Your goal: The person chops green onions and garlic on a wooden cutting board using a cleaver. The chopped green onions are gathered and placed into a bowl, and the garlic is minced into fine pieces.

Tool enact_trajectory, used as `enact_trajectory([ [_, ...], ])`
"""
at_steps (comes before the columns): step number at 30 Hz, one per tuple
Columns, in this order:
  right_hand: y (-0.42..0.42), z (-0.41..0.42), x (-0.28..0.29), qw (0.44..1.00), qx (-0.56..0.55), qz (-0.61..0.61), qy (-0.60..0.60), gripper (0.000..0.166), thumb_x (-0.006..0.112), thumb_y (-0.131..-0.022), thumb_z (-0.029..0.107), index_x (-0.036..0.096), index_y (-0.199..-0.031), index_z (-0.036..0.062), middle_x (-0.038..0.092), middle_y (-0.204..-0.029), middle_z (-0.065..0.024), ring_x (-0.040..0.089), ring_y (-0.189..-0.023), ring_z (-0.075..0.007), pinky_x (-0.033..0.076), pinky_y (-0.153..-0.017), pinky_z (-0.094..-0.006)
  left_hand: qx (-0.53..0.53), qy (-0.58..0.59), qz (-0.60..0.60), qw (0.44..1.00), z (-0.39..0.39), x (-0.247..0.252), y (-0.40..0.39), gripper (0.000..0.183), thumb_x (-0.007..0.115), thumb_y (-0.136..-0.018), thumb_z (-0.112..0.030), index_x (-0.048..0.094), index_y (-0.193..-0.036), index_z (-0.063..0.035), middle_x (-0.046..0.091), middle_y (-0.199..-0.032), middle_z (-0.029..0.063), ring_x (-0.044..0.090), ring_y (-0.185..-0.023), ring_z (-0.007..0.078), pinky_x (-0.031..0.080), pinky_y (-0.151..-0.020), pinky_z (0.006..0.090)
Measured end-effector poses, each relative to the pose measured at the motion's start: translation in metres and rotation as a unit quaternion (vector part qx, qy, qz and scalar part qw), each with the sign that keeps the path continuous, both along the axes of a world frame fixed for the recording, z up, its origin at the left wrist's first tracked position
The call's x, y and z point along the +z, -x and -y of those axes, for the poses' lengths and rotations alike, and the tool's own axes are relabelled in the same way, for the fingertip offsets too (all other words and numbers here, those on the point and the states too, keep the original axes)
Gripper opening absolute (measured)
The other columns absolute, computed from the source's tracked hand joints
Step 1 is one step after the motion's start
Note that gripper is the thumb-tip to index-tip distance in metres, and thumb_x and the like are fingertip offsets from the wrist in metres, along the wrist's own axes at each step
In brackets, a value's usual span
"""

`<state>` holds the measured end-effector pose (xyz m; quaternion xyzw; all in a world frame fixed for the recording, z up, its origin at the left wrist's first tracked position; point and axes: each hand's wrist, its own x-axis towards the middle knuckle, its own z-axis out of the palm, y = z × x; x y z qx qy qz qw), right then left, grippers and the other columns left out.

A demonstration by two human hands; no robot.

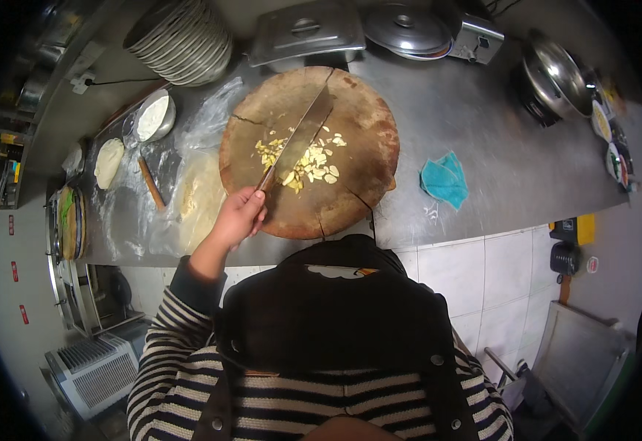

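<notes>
My left hand [237, 216] grips the wooden handle of a cleaver [301, 132] at the near left rim of a round wooden chopping block [354, 193]. The broad blade slants away to the far right, over the block's middle. Sliced garlic [315, 162] lies scattered to the right of the blade, pale and flat. Smaller yellowish chopped pieces [268, 153] sit on its left, and some of the block beneath the blade is hidden. Several cracks run in from the block's rim. My right hand is out of view.
Left of the block are plastic sheeting [210, 118], a rolling pin [151, 183], dough [110, 163] and a bowl of white powder [154, 117]. A teal cloth [444, 181] lies to the right. Behind stand stacked plates [186, 47], a lidded steel pan [307, 33] and a round lid [406, 30].
</notes>
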<state>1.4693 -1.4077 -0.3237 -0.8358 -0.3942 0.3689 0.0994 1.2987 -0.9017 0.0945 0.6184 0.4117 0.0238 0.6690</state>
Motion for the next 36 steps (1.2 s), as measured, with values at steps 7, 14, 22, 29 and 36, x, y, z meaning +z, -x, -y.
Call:
enact_trajectory([
  [7,0.006,0.014,0.011,0.998,-0.055,0.019,-0.033,0.021,0.059,-0.074,0.029,0.068,-0.071,0.0102,0.066,-0.080,-0.0130,0.064,-0.080,-0.0290,0.052,-0.070,-0.0379,-0.003,0.011,0.011,1.000,-0.003,-0.008,0.000,0.026,0.044,-0.098,-0.030,0.047,-0.082,-0.0086,0.048,-0.061,0.0009,0.039,-0.040,0.0089,0.031,-0.038,0.0225],
  [14,-0.007,0.004,0.048,0.991,0.030,0.031,0.128,0.019,0.054,-0.076,0.023,0.065,-0.069,0.0093,0.066,-0.077,-0.0123,0.064,-0.076,-0.0300,0.052,-0.069,-0.0379,0.005,0.015,-0.008,1.000,0.002,-0.006,-0.005,0.026,0.047,-0.097,-0.031,0.048,-0.083,-0.0080,0.046,-0.058,0.0005,0.039,-0.040,0.0090,0.030,-0.037,0.0230],
  [22,-0.043,-0.107,0.197,0.938,-0.317,0.047,-0.136,0.021,0.058,-0.087,0.023,0.063,-0.084,0.0025,0.063,-0.074,-0.0175,0.061,-0.070,-0.0351,0.048,-0.064,-0.0403,-0.002,-0.001,0.000,1.000,0.003,-0.024,-0.003,0.026,0.048,-0.096,-0.031,0.053,-0.090,-0.0063,0.045,-0.058,-0.0012,0.038,-0.040,0.0080,0.030,-0.036,0.0225],
  [29,-0.036,-0.311,0.368,0.913,0.075,0.070,-0.395,0.049,0.059,-0.076,0.003,0.054,-0.123,0.0150,0.060,-0.092,-0.0118,0.058,-0.085,-0.0304,0.048,-0.074,-0.0384,0.092,0.156,0.064,0.981,0.019,0.009,-0.004,0.034,0.043,-0.097,-0.040,0.051,-0.101,-0.0065,0.047,-0.064,0.0022,0.036,-0.043,0.0092,0.029,-0.038,0.0234],
  [36,-0.008,-0.377,0.381,0.921,0.218,0.161,-0.280,0.062,0.060,-0.078,0.010,0.045,-0.134,0.0280,0.051,-0.078,-0.0114,0.057,-0.075,-0.0296,0.048,-0.067,-0.0394,0.164,0.265,0.118,0.943,0.026,0.024,0.011,0.037,0.042,-0.097,-0.043,0.050,-0.105,-0.0080,0.047,-0.067,0.0031,0.036,-0.045,0.0100,0.030,-0.041,0.0232],
])
